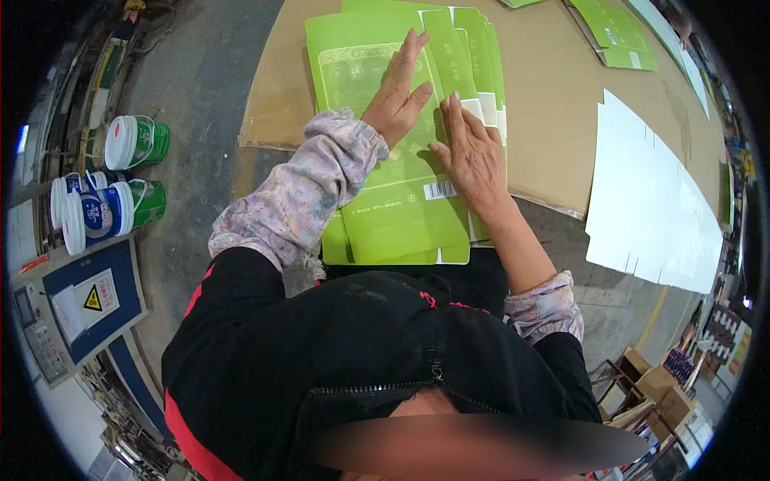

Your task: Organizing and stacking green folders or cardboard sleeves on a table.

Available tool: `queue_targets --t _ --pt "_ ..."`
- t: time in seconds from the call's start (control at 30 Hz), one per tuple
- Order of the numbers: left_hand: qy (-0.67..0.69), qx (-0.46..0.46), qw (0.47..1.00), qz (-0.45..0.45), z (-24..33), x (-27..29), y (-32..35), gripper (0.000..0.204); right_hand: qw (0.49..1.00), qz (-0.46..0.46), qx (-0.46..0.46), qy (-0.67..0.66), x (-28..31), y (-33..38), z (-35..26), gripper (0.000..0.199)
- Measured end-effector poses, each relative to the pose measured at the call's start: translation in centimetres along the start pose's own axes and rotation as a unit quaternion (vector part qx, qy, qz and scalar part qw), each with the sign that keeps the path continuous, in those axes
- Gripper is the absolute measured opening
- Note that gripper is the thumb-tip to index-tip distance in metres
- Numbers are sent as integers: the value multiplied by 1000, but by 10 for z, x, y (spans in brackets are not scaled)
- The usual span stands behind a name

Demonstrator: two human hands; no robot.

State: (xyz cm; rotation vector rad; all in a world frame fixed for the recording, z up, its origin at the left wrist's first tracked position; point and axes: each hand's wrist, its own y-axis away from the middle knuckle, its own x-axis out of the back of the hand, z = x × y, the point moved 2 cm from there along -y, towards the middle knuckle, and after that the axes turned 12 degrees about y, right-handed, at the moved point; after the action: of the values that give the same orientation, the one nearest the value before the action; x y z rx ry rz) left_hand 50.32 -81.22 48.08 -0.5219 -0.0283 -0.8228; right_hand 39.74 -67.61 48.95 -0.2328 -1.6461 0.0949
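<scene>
A stack of green printed flat cardboard box blanks (409, 228) lies in front of me, its near end reaching over the table edge toward my body. My left hand (395, 100) rests on the top blank, turned partly on its side, fingers stretched and thumb apart. Lower and to the right, my right hand (475, 164) lies on the right part of the stack with its fingers extended and thumb out. Neither hand grips anything. Several blanks are fanned out at the right, showing white flaps (487, 108). The undersides of both palms are hidden.
The brown cardboard-covered table (545, 120) curves around the stack. A white blank (650, 200) lies at the right, and more green blanks (618, 36) at the far right. Several buckets (136, 143) stand on the floor at left, near a control cabinet (88, 301). Boxes (662, 385) fill the lower right.
</scene>
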Motion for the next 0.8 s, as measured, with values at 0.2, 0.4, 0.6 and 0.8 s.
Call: queue_targets --t 0.2,0.4,0.6,0.8 --pt "15 9 1000 19 1 5 2 75 999 44 18 7 -9 -25 3 81" --pt "19 10 1000 22 0 6 3 75 997 65 32 13 -23 -63 13 80" --pt "24 15 999 29 -3 3 1 73 995 85 27 53 -37 -124 30 73" --pt "0 21 998 57 -10 6 5 70 991 98 80 49 -39 -83 23 76"
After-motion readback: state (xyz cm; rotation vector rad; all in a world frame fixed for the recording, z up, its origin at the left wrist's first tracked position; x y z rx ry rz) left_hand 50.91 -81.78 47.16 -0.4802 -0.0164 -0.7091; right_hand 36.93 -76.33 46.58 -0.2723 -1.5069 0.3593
